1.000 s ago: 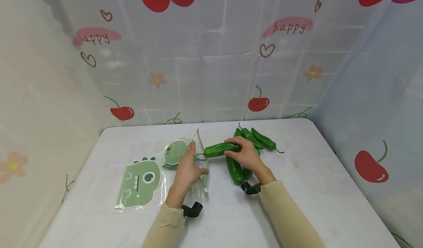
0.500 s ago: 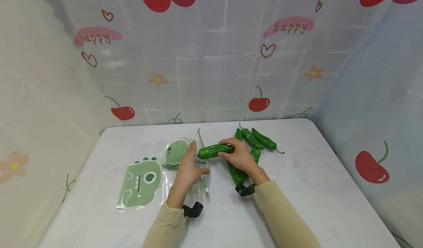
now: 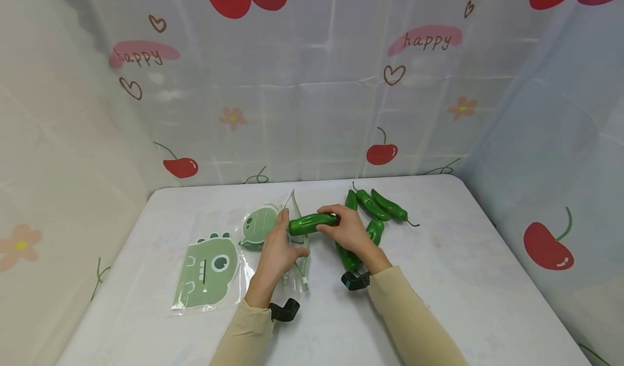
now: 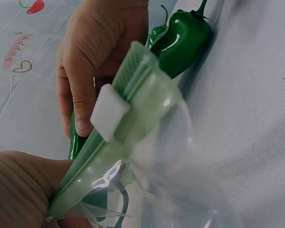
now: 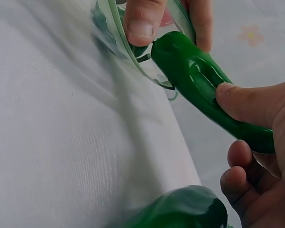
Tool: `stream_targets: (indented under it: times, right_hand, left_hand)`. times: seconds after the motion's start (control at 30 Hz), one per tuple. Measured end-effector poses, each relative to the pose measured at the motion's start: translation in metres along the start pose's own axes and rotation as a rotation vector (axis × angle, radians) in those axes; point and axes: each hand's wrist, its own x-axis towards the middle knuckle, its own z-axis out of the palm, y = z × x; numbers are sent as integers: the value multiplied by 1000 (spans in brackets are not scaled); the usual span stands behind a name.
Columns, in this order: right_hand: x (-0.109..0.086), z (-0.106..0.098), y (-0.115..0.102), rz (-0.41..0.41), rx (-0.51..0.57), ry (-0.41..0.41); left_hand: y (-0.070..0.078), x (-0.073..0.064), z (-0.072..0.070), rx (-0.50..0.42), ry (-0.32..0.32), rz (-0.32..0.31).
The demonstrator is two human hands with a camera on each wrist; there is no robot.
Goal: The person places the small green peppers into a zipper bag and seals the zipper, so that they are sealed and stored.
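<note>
My right hand [image 3: 348, 230] pinches a long green chili pepper [image 3: 304, 224] between thumb and fingers, its stem end toward the mouth of a clear zip bag [image 4: 180, 156]. In the right wrist view, the stem end of the pepper [image 5: 180, 57] is at the bag's green-edged opening. My left hand [image 3: 277, 249] has its fingers straight and its thumb spread, with the thumb inside the opening, holding it apart. A white slider [image 4: 109, 111] sits on the green zip strip. Something dark green with a curved stem shows through the film in the left wrist view.
A second printed bag with a green one-eyed cartoon [image 3: 205, 274] lies flat at the left. Several loose green peppers lie right of centre, including one at the back right [image 3: 390, 205] and one partly under my right forearm [image 3: 348, 257]. A printed curtain [image 3: 312, 111] hangs behind the table.
My right hand has moved left with the pepper, bringing its stem end into the bag's mouth behind my left hand. My left hand stays almost in place.
</note>
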Motion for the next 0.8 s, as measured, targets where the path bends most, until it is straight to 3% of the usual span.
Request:
stream_targets:
  times: [0.53, 0.8]
  right_hand:
    - [0, 8, -3, 4, -65, -66]
    - [1, 11, -6, -37, -40, -61]
  left_hand:
    - [3, -1, -1, -33, -8, 3]
    - [4, -1, -1, -22, -2, 3]
